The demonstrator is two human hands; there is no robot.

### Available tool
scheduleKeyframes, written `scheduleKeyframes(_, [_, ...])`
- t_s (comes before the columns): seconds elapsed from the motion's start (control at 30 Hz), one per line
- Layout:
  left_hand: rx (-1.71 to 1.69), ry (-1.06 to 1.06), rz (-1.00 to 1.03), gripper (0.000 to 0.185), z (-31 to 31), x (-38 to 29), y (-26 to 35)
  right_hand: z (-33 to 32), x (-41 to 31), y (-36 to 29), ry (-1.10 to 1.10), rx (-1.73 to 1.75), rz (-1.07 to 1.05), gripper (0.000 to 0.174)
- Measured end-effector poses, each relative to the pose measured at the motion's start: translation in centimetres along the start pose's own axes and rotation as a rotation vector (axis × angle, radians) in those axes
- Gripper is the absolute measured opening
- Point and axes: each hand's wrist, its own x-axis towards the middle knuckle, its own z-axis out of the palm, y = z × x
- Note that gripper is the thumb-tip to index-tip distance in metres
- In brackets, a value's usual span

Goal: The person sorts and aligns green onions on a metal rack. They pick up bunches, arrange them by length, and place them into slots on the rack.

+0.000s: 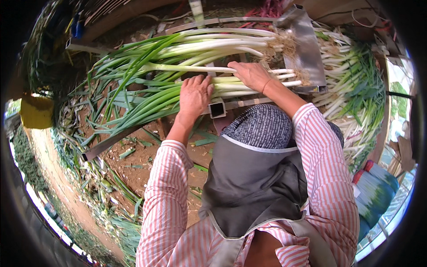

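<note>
Long green onions (230, 43) lie across a metal frame, leaves to the left and white stalks and roots to the right. A nearer bunch of green onions (156, 98) lies under both hands. My left hand (196, 91) curls its fingers over this bunch where green meets white. Farther right, my right hand (251, 76) closes over the white stalks, its fingertips at a single stalk (193, 68) lying between the two groups. The palms and the undersides of the stalks are hidden. At the root end stands a bent metal plate (307, 50), with roots close against it.
A large heap of green onions (353, 83) lies at the right. Metal bars (111, 142) of the frame stick out at the left. Leaf scraps litter the soil (180, 153). Wrapped bundles (377, 190) stand at lower right, and a yellow container (36, 111) is at the left.
</note>
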Motion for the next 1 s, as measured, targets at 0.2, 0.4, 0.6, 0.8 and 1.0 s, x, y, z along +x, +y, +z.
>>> scheduleKeyframes(0.2, [-0.009, 0.039, -0.007, 0.032, 1.3, 0.0, -0.1, -2.1, -2.3, 4.2, 0.059, -0.312, 0.044, 0.017])
scheduleKeyframes(0.4, [-0.005, 0.049, 0.005, 0.032, 1.0, -0.4, -0.3, -1.3, -4.1, 5.3, -0.050, -0.483, 0.209, 0.021])
scheduleKeyframes(0.6, [-0.006, 0.041, 0.017, 0.033, 0.4, -0.1, 0.0, -0.7, -1.9, 3.1, -0.041, -0.237, 0.199, 0.022])
scheduleKeyframes(0.8, [-0.044, 0.080, 0.005, 0.033, 1.0, -0.5, -0.4, 2.9, -0.5, 2.9, 0.063, -0.049, 0.059, 0.027])
scheduleKeyframes(1.0, [-0.104, 0.075, -0.023, 0.031, 1.3, -0.1, -0.7, 4.0, -1.8, 2.8, 0.234, -0.097, 0.000, 0.024])
